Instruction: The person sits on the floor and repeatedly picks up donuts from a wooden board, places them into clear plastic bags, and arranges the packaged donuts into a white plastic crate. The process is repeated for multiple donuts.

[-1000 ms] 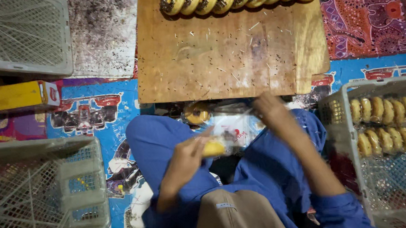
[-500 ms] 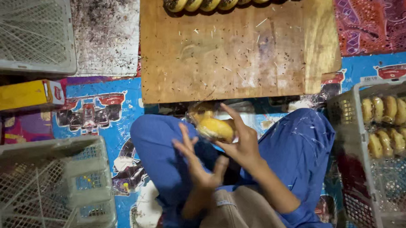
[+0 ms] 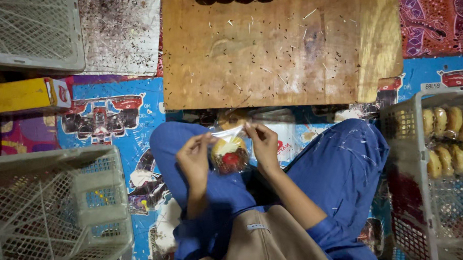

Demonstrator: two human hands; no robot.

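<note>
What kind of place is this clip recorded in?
Probably a small home or informal bakery packing spot on the floor: a wooden board flecked with sprinkles, a crate of doughnuts, and both hands holding a bagged doughnut.

You are sitting on the floor of a small home bakery or packing workshop. A worn wooden board (image 3: pixel 275 49), speckled with crumbs, is lying in front of you. Grey plastic crates (image 3: pixel 49 211) are standing at both sides, and the right crate (image 3: pixel 410 151) is holding rows of wrapped round pastries (image 3: pixel 449 137). Colourful printed sheets (image 3: pixel 109 115) are covering the floor.
</note>
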